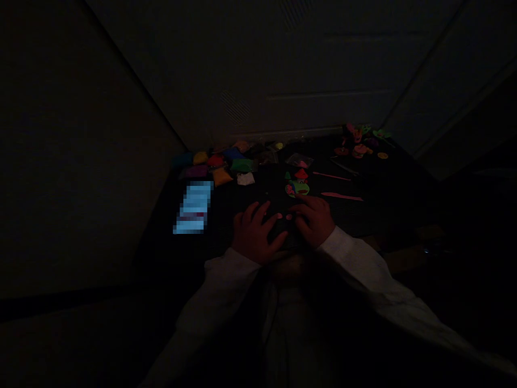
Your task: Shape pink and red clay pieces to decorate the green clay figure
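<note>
The scene is very dark. My left hand [255, 230] and my right hand [313, 218] lie close together on a dark table [226, 215], fingertips nearly meeting. The fingers of both are curled round something dark that I cannot make out. Just beyond my right hand sits a small clay figure [298, 183] in green, red and pink. Both sleeves are white.
Several coloured clay packets [220, 164] lie at the back left. A lit phone screen [194, 207] glows to the left of my hands. Two pink modelling tools [341, 196] lie to the right, and small clay pieces [359, 143] stand at the back right by the wall.
</note>
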A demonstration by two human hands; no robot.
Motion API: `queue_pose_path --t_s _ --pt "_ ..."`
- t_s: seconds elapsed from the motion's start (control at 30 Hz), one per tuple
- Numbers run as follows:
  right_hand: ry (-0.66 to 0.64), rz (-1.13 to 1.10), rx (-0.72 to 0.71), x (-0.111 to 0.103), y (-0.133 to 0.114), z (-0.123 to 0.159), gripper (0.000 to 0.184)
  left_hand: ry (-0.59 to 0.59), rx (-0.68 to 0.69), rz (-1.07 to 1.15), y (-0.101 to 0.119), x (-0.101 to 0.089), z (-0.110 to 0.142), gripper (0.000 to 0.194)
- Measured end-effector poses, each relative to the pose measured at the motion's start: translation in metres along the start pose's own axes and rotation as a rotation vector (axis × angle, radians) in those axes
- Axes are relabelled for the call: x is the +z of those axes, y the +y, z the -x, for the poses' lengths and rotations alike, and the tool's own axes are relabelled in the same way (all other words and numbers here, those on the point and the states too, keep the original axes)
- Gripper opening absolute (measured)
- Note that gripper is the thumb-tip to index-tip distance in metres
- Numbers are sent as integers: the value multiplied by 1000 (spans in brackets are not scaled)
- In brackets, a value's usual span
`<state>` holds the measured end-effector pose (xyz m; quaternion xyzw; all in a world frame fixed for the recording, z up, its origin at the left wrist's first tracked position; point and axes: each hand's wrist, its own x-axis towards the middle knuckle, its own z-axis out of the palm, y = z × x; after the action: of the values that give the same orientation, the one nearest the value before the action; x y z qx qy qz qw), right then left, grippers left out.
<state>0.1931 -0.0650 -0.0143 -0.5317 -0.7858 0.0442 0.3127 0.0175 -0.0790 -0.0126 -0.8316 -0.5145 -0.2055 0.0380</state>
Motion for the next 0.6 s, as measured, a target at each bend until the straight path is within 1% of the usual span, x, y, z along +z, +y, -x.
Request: queue_pose_path --t_s 0.07,0.23,0.37,0.5,0.6 --pt "-5 2 4 0 0 0 22 -24 0 -6 1 0 -1 43" --pt "3 1 -6 1 0 0 22 -47 -8 -9 3 0 -1 48" --pt "5 1 -2 1 0 0 22 -67 -11 -16 4 0 -1 49" --pt "6 -7 -6 1 0 0 23 -72 -4 -23 5 0 -2 49" --pt "10 -8 3 1 0 0 23 -53 13 -22 4 -1 -1 48"
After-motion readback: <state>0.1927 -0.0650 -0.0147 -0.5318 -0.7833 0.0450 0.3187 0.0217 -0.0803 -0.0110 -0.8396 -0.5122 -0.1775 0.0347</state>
